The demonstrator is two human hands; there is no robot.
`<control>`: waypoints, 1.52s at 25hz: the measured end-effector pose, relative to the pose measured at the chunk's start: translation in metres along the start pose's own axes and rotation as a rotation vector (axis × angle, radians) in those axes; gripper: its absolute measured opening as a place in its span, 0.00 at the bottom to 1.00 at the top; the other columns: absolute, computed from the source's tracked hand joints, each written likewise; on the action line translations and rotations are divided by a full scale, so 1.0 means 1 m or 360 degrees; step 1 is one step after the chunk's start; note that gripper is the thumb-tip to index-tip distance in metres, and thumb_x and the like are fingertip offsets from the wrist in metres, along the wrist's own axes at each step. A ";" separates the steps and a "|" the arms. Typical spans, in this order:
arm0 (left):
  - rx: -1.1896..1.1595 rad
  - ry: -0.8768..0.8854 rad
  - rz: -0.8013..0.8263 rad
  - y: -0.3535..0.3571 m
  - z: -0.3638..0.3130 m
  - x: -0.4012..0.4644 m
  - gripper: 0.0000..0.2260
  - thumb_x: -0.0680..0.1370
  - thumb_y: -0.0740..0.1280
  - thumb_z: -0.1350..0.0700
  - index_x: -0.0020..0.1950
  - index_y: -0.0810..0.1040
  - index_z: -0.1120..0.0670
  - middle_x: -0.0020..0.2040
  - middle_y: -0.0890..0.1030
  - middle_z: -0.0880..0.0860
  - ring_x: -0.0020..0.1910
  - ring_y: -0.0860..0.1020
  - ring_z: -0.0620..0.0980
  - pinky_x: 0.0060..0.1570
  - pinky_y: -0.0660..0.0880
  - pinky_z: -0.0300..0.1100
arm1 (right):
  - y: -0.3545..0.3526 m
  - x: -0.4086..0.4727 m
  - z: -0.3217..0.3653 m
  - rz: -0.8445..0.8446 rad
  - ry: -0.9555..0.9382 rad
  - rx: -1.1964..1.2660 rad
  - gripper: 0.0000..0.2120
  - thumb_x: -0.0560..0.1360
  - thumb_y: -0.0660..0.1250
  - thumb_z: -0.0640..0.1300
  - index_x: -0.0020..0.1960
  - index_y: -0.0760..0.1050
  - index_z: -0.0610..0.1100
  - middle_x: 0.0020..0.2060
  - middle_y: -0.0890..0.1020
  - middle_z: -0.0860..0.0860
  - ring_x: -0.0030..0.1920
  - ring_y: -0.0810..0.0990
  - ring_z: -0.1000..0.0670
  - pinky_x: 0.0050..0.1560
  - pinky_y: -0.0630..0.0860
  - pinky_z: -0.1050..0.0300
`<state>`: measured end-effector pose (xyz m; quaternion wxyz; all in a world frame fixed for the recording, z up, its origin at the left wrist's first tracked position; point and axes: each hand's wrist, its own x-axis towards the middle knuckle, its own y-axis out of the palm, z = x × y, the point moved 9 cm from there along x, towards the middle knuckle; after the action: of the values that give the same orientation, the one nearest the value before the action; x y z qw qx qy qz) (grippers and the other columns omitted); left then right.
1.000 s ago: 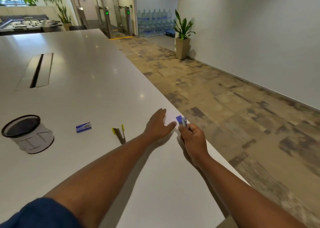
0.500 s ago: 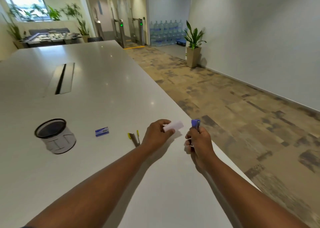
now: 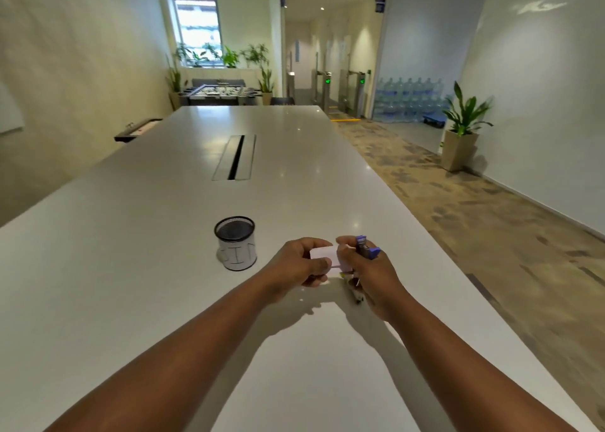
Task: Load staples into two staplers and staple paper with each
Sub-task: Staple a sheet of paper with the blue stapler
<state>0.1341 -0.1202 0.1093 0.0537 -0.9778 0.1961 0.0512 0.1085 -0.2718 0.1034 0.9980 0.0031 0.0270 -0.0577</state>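
Note:
My left hand [image 3: 296, 267] pinches a small folded white paper [image 3: 324, 255] just above the white table [image 3: 163, 267]. My right hand [image 3: 373, 277] grips a small blue stapler [image 3: 365, 247], its head pointing up beside the paper's right edge. Both hands meet at the paper. Under my right hand a second stapler with yellow parts [image 3: 352, 289] lies on the table, mostly hidden. The blue staple box seen earlier is covered by my hands.
A black mesh cup wrapped in white paper [image 3: 235, 244] stands to the left of my hands. A cable slot [image 3: 236, 157] lies further along the table. The table's right edge [image 3: 458, 300] runs close by my right arm, with carpet floor beyond.
My left hand picked the paper up off the table and brought it to the stapler in my right hand. The view swung left and up, so the cup now sits near my hands.

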 end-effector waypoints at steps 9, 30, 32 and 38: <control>-0.0477 0.0200 -0.0412 -0.065 -0.003 -0.028 0.12 0.76 0.74 0.61 0.56 0.78 0.63 0.42 0.83 0.57 0.38 0.82 0.50 0.45 0.82 0.41 | 0.047 0.001 0.008 0.0087 -0.0126 0.0167 0.05 0.78 0.70 0.39 0.52 0.78 0.46 0.40 0.83 0.49 0.38 0.77 0.51 0.39 0.71 0.52; 0.0244 0.0478 -0.0599 -0.072 -0.040 -0.040 0.08 0.78 0.71 0.60 0.48 0.85 0.47 0.45 0.86 0.52 0.47 0.84 0.56 0.49 0.82 0.54 | 0.062 -0.017 0.068 0.0548 -0.0695 -0.0636 0.07 0.80 0.68 0.37 0.53 0.82 0.46 0.45 0.84 0.55 0.41 0.80 0.58 0.46 0.76 0.66; 0.0272 0.0456 -0.0546 -0.069 -0.040 -0.040 0.06 0.78 0.71 0.60 0.48 0.85 0.49 0.45 0.86 0.52 0.47 0.84 0.55 0.49 0.82 0.52 | 0.065 -0.019 0.072 0.0640 -0.0753 -0.0915 0.09 0.79 0.69 0.37 0.55 0.82 0.48 0.50 0.84 0.57 0.49 0.82 0.58 0.52 0.78 0.67; 0.0366 0.0444 -0.0442 -0.063 -0.040 -0.042 0.07 0.78 0.71 0.60 0.46 0.85 0.48 0.43 0.86 0.49 0.42 0.82 0.45 0.45 0.80 0.45 | 0.059 -0.010 0.079 0.0600 -0.0799 -0.1339 0.03 0.78 0.72 0.45 0.48 0.81 0.45 0.40 0.82 0.50 0.39 0.78 0.49 0.44 0.77 0.52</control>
<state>0.1236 -0.0517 0.1596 0.1438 -0.9804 0.0695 -0.1150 0.1091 -0.2132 0.1828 0.8817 -0.4072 -0.1933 0.1398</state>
